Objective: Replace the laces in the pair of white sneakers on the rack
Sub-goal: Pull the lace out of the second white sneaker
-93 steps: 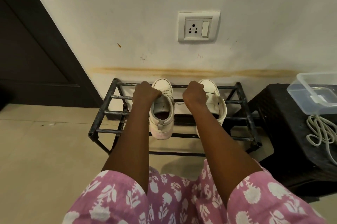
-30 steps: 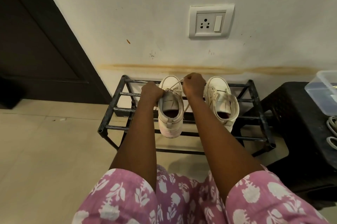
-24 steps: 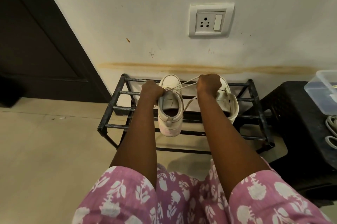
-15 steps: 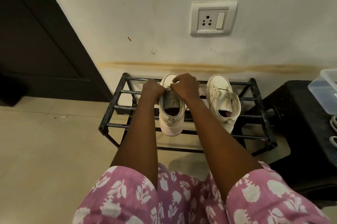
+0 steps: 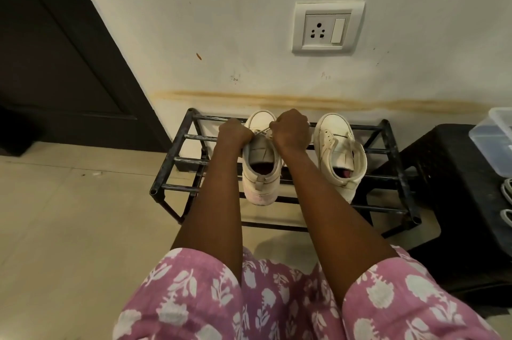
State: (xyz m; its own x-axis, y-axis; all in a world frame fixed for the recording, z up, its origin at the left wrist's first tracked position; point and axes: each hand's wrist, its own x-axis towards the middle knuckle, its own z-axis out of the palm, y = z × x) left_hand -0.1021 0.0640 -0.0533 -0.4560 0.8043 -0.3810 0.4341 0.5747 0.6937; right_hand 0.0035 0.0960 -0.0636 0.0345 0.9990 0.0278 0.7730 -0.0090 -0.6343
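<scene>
A black rack stands mid-frame against the wall. Two white sneakers lie on its top bars, the centre sneaker and the right sneaker. Their long axes run up the frame, toes at the wall, heels toward the viewer. Over the centre sneaker's eyelets, the left hand and right hand are clenched, pinching a lace stretched between them.
</scene>
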